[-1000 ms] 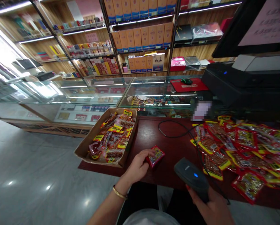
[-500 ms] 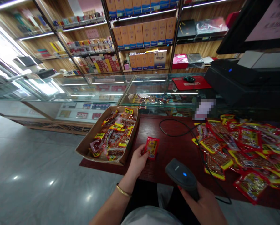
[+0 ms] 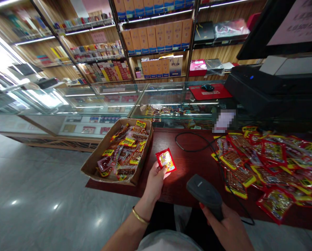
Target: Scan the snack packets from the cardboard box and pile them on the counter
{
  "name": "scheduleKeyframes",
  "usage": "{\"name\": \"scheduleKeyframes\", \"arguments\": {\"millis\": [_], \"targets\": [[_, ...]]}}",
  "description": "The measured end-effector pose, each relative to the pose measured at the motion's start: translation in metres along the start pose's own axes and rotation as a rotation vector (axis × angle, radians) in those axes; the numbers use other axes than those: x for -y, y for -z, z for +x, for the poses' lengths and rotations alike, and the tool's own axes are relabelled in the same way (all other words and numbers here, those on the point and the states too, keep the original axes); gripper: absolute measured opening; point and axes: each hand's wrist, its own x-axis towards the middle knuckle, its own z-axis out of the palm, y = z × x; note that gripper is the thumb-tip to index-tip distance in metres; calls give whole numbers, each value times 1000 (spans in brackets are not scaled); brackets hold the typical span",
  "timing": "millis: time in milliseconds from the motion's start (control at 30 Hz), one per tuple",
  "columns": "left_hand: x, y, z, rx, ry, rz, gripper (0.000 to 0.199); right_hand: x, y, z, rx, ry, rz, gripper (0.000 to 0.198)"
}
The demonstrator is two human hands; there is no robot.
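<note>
My left hand (image 3: 155, 181) pinches a small red and yellow snack packet (image 3: 166, 160) by its lower edge, above the dark red tabletop. Bright light falls on the packet's face. In my right hand (image 3: 223, 223) is a dark grey barcode scanner (image 3: 204, 191), held by its handle with its head pointing toward the packet. A black cable (image 3: 188, 151) lies looped on the table. Left of my left hand stands an open cardboard box (image 3: 91, 165) with several packaged snacks inside. To the right spreads a heap of red and yellow snack packets (image 3: 273, 153).
Beyond the table runs a glass display counter (image 3: 119, 104), bearing a red mouse pad (image 3: 223, 91) with a mouse (image 3: 207, 87). A black machine (image 3: 265, 90) and a monitor (image 3: 250, 42) stand at the right. Shelves of boxed goods (image 3: 159, 36) line the wall.
The packet in my left hand has turned and tilted, and light now shines on it. The blue light on the scanner's top no longer shows. My view has shifted slightly.
</note>
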Motion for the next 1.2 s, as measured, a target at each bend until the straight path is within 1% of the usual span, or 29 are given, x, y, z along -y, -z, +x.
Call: {"name": "scheduleKeyframes", "arguments": {"millis": [133, 267, 367, 500, 567, 633, 667, 733, 867, 900, 933, 967, 1000, 1033, 1067, 1100, 1133, 1200], "targets": [[1, -5, -1, -1, 11, -1, 40, -3, -2, -1, -14, -18, 1, 41], [2, -15, 0, 29, 18, -9, 45, -6, 1, 1, 25, -33, -8, 42], [4, -26, 0, 70, 18, -14, 45, -10, 7, 3, -11, -38, -10, 43], [10, -45, 3, 137, 23, -3, 39, -18, 20, 0, -70, -34, -11, 41], [16, -63, 7, 189, 32, 8, 37, -24, 27, -4, -104, -26, 15, 41], [23, -90, 16, 261, 48, 25, 36, -30, 34, -10, -169, -51, 52, 43], [27, -109, 23, 302, 58, 38, 35, -34, 37, -12, -205, -74, 68, 43], [34, -155, 39, 390, 83, 73, 31, -41, 43, -18, -275, -131, 85, 44], [42, -254, 73, 607, 153, 181, 15, -47, 52, -25, -373, -209, 94, 46], [42, -273, 78, 651, 158, 214, 12, -47, 53, -25, -370, -213, 87, 47], [41, -286, 81, 683, 153, 247, 10, -48, 54, -25, -349, -209, 78, 47], [39, -293, 82, 701, 136, 279, 9, -49, 55, -24, -318, -204, 67, 47], [36, -293, 80, 705, 107, 308, 11, -51, 56, -23, -285, -203, 56, 47], [31, -286, 78, 700, 71, 336, 15, -53, 56, -22, -254, -207, 49, 48], [24, -272, 74, 687, 30, 363, 19, -55, 56, -20, -226, -215, 43, 47], [14, -252, 69, 670, -16, 391, 24, -57, 55, -18, -206, -223, 34, 47], [2, -227, 64, 650, -62, 422, 27, -59, 53, -16, -185, -228, 22, 47], [-30, -165, 54, 589, -161, 499, 32, -61, 48, -9, -140, -224, -13, 46]]}}
